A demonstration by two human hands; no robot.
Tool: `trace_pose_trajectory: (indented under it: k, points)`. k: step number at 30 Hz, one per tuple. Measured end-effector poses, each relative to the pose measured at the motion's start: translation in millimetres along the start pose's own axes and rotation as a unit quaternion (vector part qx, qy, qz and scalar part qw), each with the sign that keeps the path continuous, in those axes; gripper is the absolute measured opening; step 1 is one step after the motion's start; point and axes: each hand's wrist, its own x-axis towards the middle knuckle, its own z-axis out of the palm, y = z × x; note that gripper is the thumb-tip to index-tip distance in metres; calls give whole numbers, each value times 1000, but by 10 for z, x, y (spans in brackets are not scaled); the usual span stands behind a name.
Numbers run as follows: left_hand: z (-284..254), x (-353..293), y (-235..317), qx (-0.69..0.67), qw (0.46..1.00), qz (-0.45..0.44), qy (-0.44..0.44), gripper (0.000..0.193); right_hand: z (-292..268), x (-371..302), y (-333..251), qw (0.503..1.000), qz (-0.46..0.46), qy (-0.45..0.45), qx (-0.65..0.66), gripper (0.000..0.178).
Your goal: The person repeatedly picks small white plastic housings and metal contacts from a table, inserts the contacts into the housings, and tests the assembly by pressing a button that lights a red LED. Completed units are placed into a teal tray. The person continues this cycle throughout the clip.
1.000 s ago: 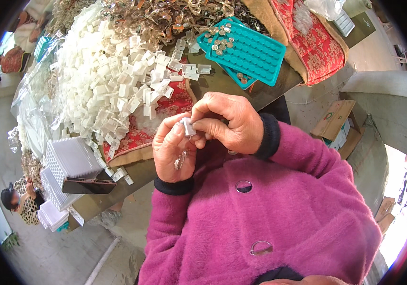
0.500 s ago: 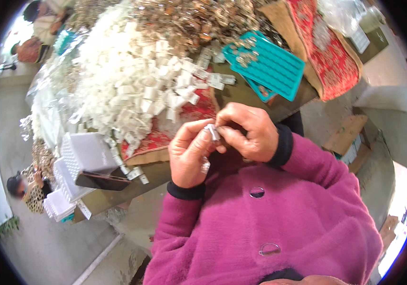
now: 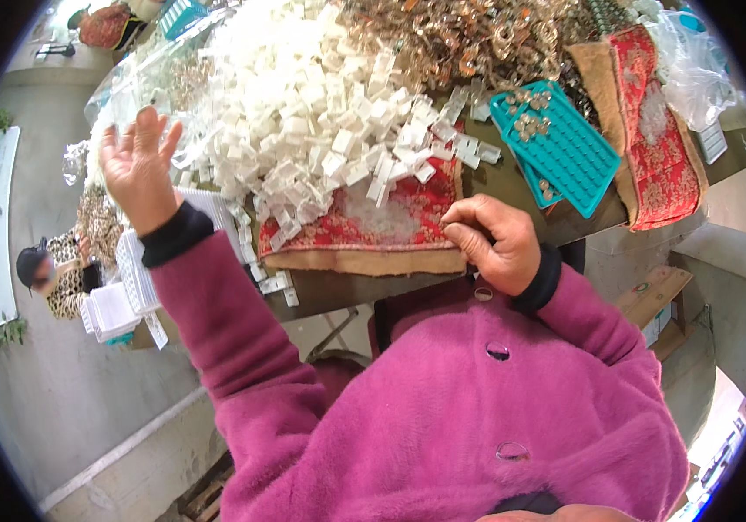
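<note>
L hand [image 3: 141, 170] is raised beside the clear plstc sheet [image 3: 142, 80], its fingers [image 3: 146, 132] spread wide. R hand [image 3: 502, 245] is held over the edge of the desk [image 3: 493, 187], w/ its fingers [image 3: 470, 210] drawn to a narrow pinch; whether sth small is gripped btwn the tips can't be told. The wht plstc cases [image 3: 303, 130] are heaped to the R of the L fingers, beyond & L of the R fingers. Red patterned cloth [image 3: 329, 224], edged in brown, is partly covered by the cases & is seen just L of the R fingers. Teal trays [image 3: 577, 161], w/ small round pcs [image 3: 530, 124] laid on top, are overlapped R of & beyond the R fingers. Stacked wht trays [image 3: 135, 271] are set nearer the body than the L fingers. Shiny pcs [image 3: 469, 43] are piled well beyond the R fingers.
</note>
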Motion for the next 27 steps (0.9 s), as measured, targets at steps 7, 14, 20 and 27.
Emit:
trace_pose_trajectory:
  k: [7,14,20,27]
  points:
    - [-774,-1481,-140,505,827,116,-219,16,-13,-20,9,998,-47,-21,-35,12]
    - [-718,-2043,-460,547,803,79,-221,29,-16,-78,-55,995,-97,16,-30,9]
    - [-778,-1978,-598,505,832,71,-218,18,-457,-99,-391,967,-172,9,-188,16]
    - [-679,-1873,-340,465,864,82,-172,24,-1337,743,-466,890,-172,47,-420,11]
